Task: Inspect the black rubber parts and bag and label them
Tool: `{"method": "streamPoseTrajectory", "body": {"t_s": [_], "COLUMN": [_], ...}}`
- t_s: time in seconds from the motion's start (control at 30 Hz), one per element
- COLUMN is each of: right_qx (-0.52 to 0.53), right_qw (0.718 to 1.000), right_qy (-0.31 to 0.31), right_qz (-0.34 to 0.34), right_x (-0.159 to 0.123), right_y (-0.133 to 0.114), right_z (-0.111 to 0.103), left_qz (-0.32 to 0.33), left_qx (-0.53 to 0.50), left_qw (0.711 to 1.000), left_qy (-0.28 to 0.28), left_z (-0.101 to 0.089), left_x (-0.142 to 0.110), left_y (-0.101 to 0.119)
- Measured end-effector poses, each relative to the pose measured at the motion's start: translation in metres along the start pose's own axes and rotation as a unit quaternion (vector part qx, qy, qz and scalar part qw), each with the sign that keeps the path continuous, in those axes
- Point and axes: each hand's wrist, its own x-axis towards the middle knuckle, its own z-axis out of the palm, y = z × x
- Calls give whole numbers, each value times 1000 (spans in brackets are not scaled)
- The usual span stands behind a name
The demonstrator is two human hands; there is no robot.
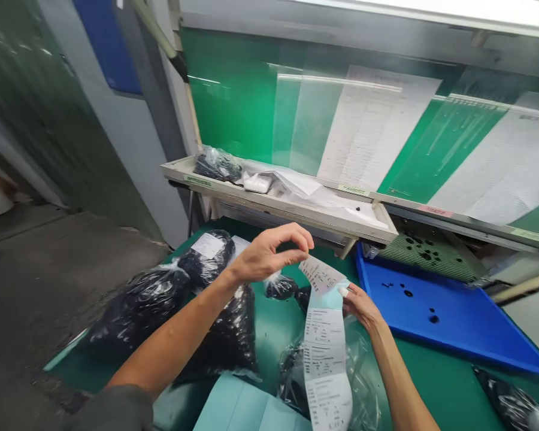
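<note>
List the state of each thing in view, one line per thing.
left hand: raised, fingers curled toward the thumb, no held thing visible
right hand: gripping the printed paper strip
printed paper strip: hanging down, unrolled
bag of black parts: full, lying on the green mat
blue tray: lying flat, a few black parts on it

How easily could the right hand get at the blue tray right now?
Probably yes: the right hand sits just beside the blue tray, nothing visible between them, though it holds a printed paper strip.
</note>
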Motion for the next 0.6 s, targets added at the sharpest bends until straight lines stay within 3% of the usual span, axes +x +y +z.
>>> {"method": "streamPoseTrajectory", "body": {"t_s": [0.1, 0.2, 0.27, 0.33, 0.37, 0.43, 0.5, 0.6], "right_qx": [-58, -131, -187, -292, -338, -358, -298, -270], "right_qw": [997, 988, 981, 953, 929, 899, 890, 872], "right_qy": [-52, -76, -54, 21, 39, -37, -162, -211], "right_qz": [27, 37, 16, -82, -146, -248, -303, -350], "right_x": [17, 39, 48, 45, 37, 11, -22, -56], "right_y": [-12, -27, -35, -41, -43, -49, -55, -62], "right_z": [10, 18, 30, 51, 66, 101, 139, 186], "left_qz": [-70, -131, -178, -229, -251, -275, -276, -266], "left_qx": [-26, -2, 55, 143, 188, 253, 281, 287], "left_qw": [993, 979, 968, 952, 941, 925, 919, 920], "left_qy": [96, 157, 168, 147, 124, 69, 20, -24], "left_z": [-43, -86, -109, -124, -128, -130, -126, -114], "left_x": [-30, -72, -99, -121, -129, -139, -142, -140], "left_y": [11, 21, 30, 37, 39, 39, 33, 18]}}
